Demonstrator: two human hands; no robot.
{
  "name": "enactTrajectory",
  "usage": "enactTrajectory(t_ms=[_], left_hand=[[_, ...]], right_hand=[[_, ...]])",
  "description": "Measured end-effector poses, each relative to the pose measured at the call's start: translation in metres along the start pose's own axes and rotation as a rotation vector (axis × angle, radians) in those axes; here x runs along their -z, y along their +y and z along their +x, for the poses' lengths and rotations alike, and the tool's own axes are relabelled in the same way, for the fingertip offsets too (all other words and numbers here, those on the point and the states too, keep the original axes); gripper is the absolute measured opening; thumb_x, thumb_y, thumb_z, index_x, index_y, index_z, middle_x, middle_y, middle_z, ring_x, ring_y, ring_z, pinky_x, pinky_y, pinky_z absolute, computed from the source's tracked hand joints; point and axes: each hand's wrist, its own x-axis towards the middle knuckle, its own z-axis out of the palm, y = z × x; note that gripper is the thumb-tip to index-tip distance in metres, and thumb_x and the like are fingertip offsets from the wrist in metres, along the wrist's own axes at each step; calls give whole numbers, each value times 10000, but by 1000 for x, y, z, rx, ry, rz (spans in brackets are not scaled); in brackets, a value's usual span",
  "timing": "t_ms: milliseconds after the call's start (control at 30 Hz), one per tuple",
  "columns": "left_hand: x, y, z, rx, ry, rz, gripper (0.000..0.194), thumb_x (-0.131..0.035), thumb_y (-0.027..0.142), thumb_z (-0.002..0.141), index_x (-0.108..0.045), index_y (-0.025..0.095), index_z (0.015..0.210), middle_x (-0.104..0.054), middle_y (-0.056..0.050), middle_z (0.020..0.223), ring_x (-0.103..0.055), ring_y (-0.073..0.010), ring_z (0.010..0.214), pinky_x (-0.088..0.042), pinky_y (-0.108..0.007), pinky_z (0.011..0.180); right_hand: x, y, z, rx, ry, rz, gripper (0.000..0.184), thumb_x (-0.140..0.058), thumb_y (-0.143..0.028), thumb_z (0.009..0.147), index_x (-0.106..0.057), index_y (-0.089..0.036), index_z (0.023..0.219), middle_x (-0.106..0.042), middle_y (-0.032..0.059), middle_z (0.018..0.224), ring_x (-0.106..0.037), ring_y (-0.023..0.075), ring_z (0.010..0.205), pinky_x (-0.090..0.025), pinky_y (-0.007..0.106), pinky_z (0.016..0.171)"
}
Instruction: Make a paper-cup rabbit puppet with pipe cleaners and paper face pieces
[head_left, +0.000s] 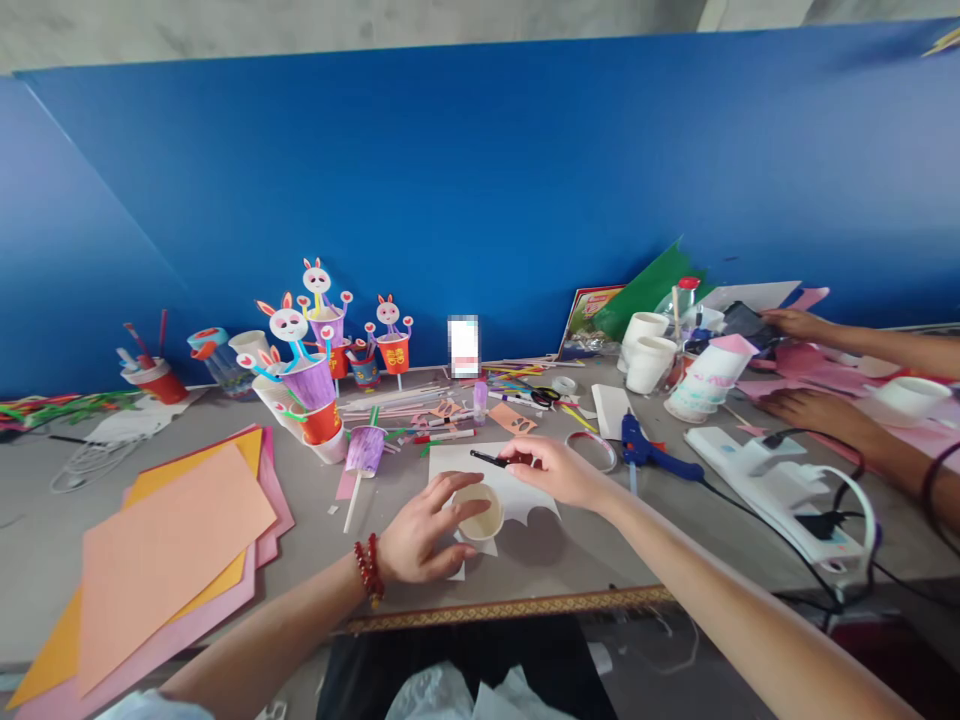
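Observation:
My left hand (424, 528), with a red bead bracelet at the wrist, curls its fingers and thumb around a pale paper cup (487, 522). The cup's opening faces up toward me. In the fingers of my right hand (551, 467) is a black pen (487, 458), its far end pointing left above the cup. Beneath both hands lies a sheet of white paper (525, 495) with a scalloped cut edge. Left of them is a purple-coloured small cup (366, 450) with a white stick.
Paper-cup rabbit figures (289, 325) stand at the left back, behind stacked coloured paper (172, 560). A blue glue gun (652, 452) and a white power strip (780, 500) with cables lie to the right. Another person's hands (806, 410) are at the far right.

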Motion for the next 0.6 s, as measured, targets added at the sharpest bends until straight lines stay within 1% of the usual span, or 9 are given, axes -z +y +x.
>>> enactTrajectory(t_ms=[167, 267, 333, 467, 600], left_hand=[[2, -1, -1, 26, 40, -80, 610, -475, 522, 923, -387, 190, 1427, -426, -198, 1433, -417, -342, 1303, -395, -536, 1054], [2, -1, -2, 45, 59, -122, 643, -469, 531, 924, -349, 177, 1447, -435, -207, 1422, -441, -333, 1298, -413, -515, 1051], [1, -2, -3, 56, 53, -118, 615, -496, 481, 925, -354, 183, 1444, -440, -204, 1422, -451, -326, 1293, -421, -502, 1047], [0, -1, -1, 59, 58, -88, 544, -540, 320, 914, -381, 197, 1420, -463, -198, 1409, -462, -311, 1281, -427, -500, 1038], [2, -1, 0, 42, 66, -95, 559, -567, 264, 890, -386, 190, 1413, -492, -198, 1374, -477, -310, 1262, -434, -519, 1026]], right_hand=[[1, 0, -1, -6, 3, 6, 179, -549, -263, 882, -681, -200, 985, -705, 55, 961, -633, 201, 830, -477, 310, 739], [1, 2, 1, -2, -5, 4, 176, -550, -273, 885, -678, -200, 982, -706, 50, 945, -631, 196, 811, -475, 308, 729], [1, 4, 2, -5, -8, -1, 174, -555, -282, 886, -677, -205, 984, -707, 45, 930, -628, 191, 800, -470, 297, 702], [-1, 6, 4, -7, 2, -3, 178, -567, -300, 885, -679, -213, 993, -706, 42, 927, -626, 186, 806, -463, 279, 667], [-2, 7, 4, -15, -10, 1, 179, -569, -296, 887, -679, -204, 993, -707, 46, 925, -631, 186, 801, -477, 289, 695]])
